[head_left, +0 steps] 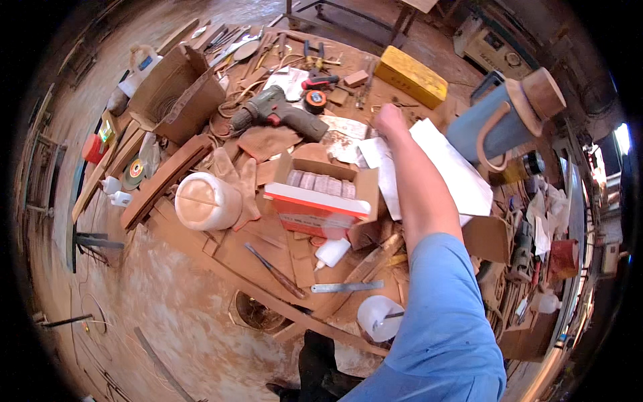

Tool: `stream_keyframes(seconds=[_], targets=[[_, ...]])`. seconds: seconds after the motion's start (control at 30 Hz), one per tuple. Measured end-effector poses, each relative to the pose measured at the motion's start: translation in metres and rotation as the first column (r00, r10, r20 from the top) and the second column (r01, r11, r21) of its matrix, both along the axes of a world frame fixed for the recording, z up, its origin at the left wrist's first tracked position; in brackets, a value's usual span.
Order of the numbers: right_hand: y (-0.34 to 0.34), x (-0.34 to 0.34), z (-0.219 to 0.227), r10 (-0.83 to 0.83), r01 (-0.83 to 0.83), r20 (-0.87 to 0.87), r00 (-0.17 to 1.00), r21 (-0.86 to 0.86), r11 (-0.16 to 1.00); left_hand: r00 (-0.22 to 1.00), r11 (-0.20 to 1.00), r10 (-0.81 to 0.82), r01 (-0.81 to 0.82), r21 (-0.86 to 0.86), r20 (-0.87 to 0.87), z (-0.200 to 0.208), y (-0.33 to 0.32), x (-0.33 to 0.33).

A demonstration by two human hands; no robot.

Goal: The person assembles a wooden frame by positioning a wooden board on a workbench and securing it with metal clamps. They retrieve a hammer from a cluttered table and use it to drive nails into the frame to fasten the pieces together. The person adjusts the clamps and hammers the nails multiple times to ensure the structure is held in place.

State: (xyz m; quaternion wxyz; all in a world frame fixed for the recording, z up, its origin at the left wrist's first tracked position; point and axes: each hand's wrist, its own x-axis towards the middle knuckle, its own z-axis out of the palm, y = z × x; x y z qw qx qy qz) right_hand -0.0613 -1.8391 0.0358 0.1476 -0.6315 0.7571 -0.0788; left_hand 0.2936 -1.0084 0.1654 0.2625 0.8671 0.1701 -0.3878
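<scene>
My right hand (390,122) reaches far across the cluttered workbench, its blue-sleeved arm coming from the lower right. The fingers look curled closed, and whatever they may hold is hidden. White paper sheets (450,167) lie beneath and beside the forearm. Just beyond the hand is a yellow box (411,76). To its left lie a stained paper (345,137), a round black-and-orange tape measure (315,101) and a cordless drill (278,114). Nearer to me stands an open red-and-white carton (315,208) packed with rolled or stacked pieces. My left hand is out of view.
A blue jug (485,130) stands right of the papers. A dusty white tub (207,201) and cardboard box (177,94) are on the left. Near the front edge lie a chisel-like tool (276,271), a metal ruler (347,287) and a white plastic cup (379,317).
</scene>
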Motion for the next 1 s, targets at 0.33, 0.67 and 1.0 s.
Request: stream_keyframes(seconds=[0.33, 0.67, 1.0], targets=[[-0.013, 0.003, -0.014, -0.098, 0.106, 0.104, 0.990, -0.071, 0.992, 0.999, 0.999, 0.037, -0.037, 0.034, -0.005, 0.030, -0.006, -0.006], [0.001, -0.047, 0.016, -0.294, 0.384, 0.827, 0.480, 0.103, 0.917, 0.994, 0.993, -0.090, 0.084, -0.080, -0.068, 0.023, -0.002, 0.018], [0.084, 0.033, 0.199, 0.062, 0.061, 0.970, 0.236, -0.079, 0.995, 0.992, 0.987, -0.125, 0.125, -0.096, 0.006, -0.014, 0.030, 0.008]])
